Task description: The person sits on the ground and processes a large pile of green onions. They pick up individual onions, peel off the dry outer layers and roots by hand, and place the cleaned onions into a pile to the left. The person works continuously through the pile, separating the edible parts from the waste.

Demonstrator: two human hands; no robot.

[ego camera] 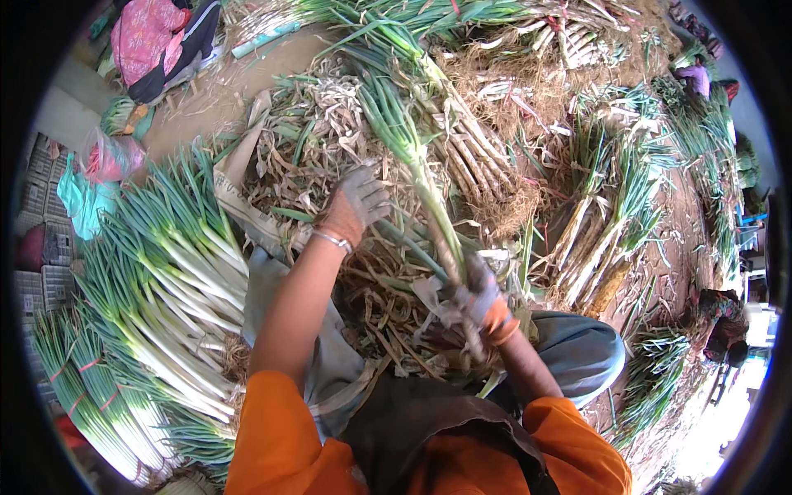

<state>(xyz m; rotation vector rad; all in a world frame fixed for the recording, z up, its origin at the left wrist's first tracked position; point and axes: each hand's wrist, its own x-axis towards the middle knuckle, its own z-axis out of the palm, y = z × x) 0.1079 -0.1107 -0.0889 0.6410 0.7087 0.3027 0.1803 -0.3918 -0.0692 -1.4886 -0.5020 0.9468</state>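
My right hand, in a grey and orange work glove, grips the lower stalk of a long green onion. The onion slants up and away, its green leaves pointing to the far side. My left hand, gloved the same way and with a bangle at the wrist, is left of the stalk and apart from it. Its fingers are extended over a heap of dry leaf peelings, and I see nothing held in them. A loose green leaf passes under that hand. Pale peelings hang beside my right hand, which is slightly blurred.
Cleaned green onions lie at my left, with tied bundles below them. Unpeeled onions with roots lie ahead; more are at right. Crates and a teal plastic bag stand far left. Other people sit around.
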